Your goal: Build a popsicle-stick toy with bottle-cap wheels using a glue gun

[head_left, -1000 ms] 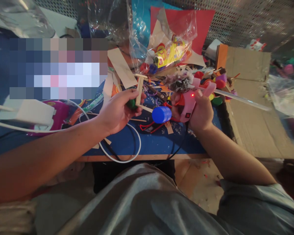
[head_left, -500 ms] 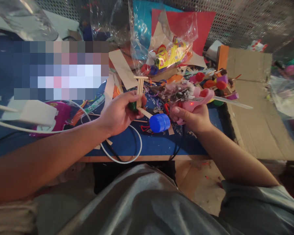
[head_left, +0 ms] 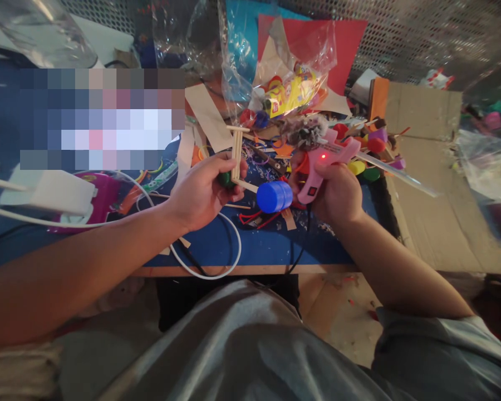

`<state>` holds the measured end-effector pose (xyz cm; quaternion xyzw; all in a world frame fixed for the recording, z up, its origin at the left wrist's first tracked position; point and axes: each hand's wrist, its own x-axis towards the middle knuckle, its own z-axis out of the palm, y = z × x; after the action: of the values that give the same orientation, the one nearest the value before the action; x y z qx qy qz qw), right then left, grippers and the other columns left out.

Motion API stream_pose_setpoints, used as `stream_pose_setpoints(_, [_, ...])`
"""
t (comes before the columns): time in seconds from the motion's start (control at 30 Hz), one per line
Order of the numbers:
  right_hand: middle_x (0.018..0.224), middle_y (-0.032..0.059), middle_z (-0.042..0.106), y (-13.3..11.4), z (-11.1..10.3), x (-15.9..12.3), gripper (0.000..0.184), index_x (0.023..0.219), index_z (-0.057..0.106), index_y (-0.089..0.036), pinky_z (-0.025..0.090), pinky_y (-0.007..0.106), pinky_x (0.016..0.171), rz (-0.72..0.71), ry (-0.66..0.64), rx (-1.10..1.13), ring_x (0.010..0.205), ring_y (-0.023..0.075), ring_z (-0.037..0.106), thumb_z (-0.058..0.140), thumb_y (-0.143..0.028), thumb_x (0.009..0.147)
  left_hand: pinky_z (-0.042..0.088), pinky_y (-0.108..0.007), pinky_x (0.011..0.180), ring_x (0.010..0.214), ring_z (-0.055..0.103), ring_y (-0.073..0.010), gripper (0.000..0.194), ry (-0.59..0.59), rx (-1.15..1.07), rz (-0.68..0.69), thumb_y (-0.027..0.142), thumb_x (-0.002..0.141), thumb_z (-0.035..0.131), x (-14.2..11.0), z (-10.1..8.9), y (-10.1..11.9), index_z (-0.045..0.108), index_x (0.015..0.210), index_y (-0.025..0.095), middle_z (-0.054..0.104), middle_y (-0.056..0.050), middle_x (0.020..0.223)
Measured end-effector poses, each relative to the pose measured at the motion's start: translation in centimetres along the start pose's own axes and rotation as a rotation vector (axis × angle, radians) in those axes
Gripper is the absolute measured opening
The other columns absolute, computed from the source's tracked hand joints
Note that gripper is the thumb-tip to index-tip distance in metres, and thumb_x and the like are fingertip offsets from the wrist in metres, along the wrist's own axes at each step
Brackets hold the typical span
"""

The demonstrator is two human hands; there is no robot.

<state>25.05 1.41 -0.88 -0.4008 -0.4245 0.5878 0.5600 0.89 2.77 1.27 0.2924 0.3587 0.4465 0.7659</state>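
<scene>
Lifted and tilted the pink plastic glue gun (head_left: pixel 317 170) with the right hand (head_left: pixel 338 192) since half a second ago, bringing the dark switch (head_left: pixel 312 191) on its handle into view. Raised slightly, too, the blue ribbed plastic barrel (head_left: pixel 274 196) at the end of a flat pale wooden stick (head_left: pixel 248 186). Gripping the gun with right fingers curled around the handle, near the orange-red trigger (head_left: pixel 304 165); cannot tell the pressure on it. Pinching a frame of slim pale wooden sticks (head_left: pixel 236 153) between thumb and fingers of the left hand (head_left: pixel 204 189), with a dark green rounded object (head_left: pixel 225 178) in the same grasp. Holding everything above the blue tabletop (head_left: pixel 254 248), with the barrel between both hands, near the gun's handle. Pointing a long clear glue stick (head_left: pixel 394 171) from the gun's rear toward the brown cardboard sheet (head_left: pixel 438 211).
</scene>
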Motion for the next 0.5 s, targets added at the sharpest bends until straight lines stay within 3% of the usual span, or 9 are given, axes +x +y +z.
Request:
stream_pose_setpoints(0.13, [0.077,0.0024,0.069,0.21,-0.27,0.06,0.050,0.092,0.069,-0.032,0.046,0.035,0.053,0.026,-0.024,-0.084,0.081,0.0264,0.077,0.095,-0.072,0.077,0.047,-0.020,0.049,0.060,0.058,-0.0084,0.005,0.019,-0.001,0.045,0.014,0.089,0.066,-0.04,0.18,-0.03,0.069,0.086,0.013,0.065,-0.003,0.084])
stream_pose_setpoints(0.27, [0.089,0.0050,0.073,-0.11,-0.31,0.11,0.052,0.089,0.070,-0.029,0.043,0.035,0.053,-0.016,-0.066,-0.128,0.083,0.0249,0.076,0.091,-0.076,0.081,0.048,-0.020,0.050,0.060,0.059,-0.0086,0.002,0.022,0.013,0.037,0.014,0.086,0.067,0.00,0.14,-0.09,0.069,0.086,0.013,0.065,-0.003,0.085])
stream_pose_setpoints(0.5, [0.081,0.0020,0.066,-0.37,-0.12,-0.19,0.054,0.080,0.064,-0.027,0.039,0.035,0.054,-0.080,-0.081,-0.188,0.061,0.0159,0.060,0.090,-0.074,0.083,0.046,-0.022,0.050,0.062,0.060,-0.0101,0.014,0.024,0.022,0.037,0.009,0.069,0.064,0.00,0.15,-0.06,0.070,0.082,0.013,0.064,-0.004,0.085])
